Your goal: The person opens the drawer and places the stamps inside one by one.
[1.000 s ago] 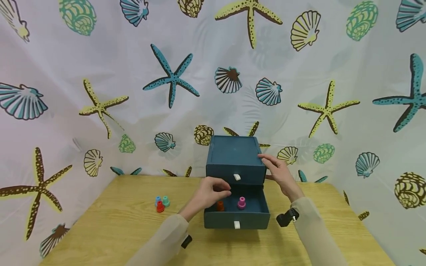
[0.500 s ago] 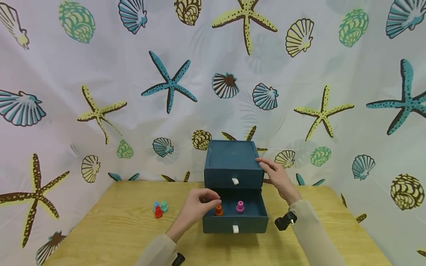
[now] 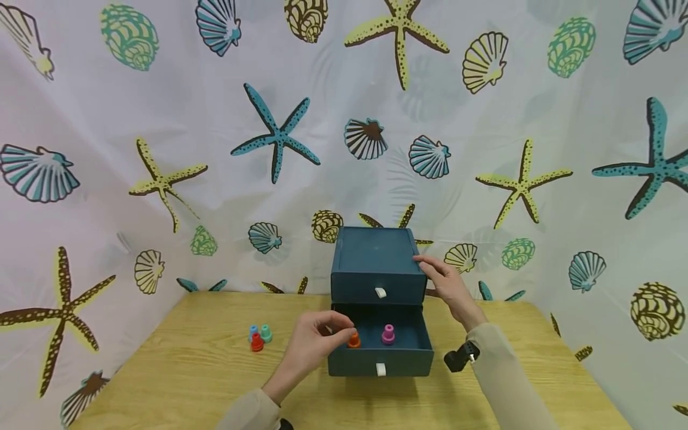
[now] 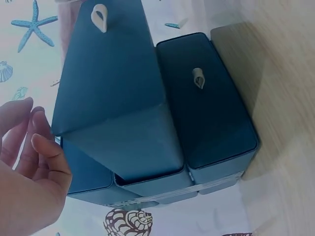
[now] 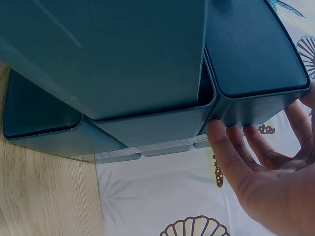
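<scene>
The orange peg (image 3: pixel 353 340) stands in the pulled-out drawer (image 3: pixel 405 362), close to the front wall and left of the middle, and what matters most is that it lies just under the thumb and index fingertips of the left hand (image 3: pixel 310 343), which reaches in over the drawer's left edge. That hand is clearly the nearer one; the right hand (image 3: pixel 450 289) rests its fingertips against the right side of the blue drawer unit (image 3: pixel 376 248), above and well apart from the peg, and grasps nothing. The left fingers are loosely bent, with nothing seen between them in the left wrist view (whether the thumb brushes the peg's top I cannot tell). The peg's long axis looks upright, its wide foot down on the drawer floor and its narrow end pointing up toward the fingertips. The pink peg (image 3: pixel 388 335) stands the same way to its right, apart from it. Left of the unit, the blue peg (image 3: pixel 253 329), green peg (image 3: pixel 266 333) and red peg (image 3: pixel 257 342) stand clustered on the wooden table (image 3: pixel 188 370).
</scene>
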A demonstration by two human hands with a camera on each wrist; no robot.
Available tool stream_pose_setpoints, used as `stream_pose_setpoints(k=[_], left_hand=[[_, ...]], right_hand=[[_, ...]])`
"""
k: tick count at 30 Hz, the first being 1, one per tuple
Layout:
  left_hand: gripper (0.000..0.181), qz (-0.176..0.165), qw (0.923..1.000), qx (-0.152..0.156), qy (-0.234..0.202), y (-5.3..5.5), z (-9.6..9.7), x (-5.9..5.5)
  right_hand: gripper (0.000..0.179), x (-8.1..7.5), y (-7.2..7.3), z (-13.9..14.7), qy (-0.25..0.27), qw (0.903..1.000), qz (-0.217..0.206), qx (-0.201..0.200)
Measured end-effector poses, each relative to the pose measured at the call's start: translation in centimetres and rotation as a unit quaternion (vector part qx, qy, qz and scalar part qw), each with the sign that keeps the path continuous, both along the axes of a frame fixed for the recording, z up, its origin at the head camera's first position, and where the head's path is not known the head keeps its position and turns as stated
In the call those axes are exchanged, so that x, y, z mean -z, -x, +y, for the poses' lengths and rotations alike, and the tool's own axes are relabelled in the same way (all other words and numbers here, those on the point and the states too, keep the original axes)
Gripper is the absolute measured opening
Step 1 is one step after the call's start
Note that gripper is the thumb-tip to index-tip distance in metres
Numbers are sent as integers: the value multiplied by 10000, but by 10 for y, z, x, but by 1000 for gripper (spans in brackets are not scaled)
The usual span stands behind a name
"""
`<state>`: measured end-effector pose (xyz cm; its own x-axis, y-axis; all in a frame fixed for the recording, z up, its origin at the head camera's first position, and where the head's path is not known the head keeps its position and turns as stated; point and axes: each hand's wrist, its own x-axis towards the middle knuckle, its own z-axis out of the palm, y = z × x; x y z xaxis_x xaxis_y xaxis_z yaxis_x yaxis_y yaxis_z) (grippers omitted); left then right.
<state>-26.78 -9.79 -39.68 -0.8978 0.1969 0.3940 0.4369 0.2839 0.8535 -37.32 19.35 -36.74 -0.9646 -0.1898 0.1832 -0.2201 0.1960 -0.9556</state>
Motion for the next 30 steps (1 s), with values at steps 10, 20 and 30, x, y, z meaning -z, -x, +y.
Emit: stream_pose_setpoints(k=[10, 20, 30], left_hand=[[9, 1694, 9853, 22, -211, -1, 8, 22], [15, 2383, 9707, 278, 110, -14, 19, 25], [10, 2005, 9776, 182, 609, -18, 25, 36]], right_hand=[[44, 8, 5, 2, -9, 10000, 31, 48], [46, 4, 5, 4, 0, 10000, 46, -18], [46, 4, 4, 4, 10, 10000, 34, -29]])
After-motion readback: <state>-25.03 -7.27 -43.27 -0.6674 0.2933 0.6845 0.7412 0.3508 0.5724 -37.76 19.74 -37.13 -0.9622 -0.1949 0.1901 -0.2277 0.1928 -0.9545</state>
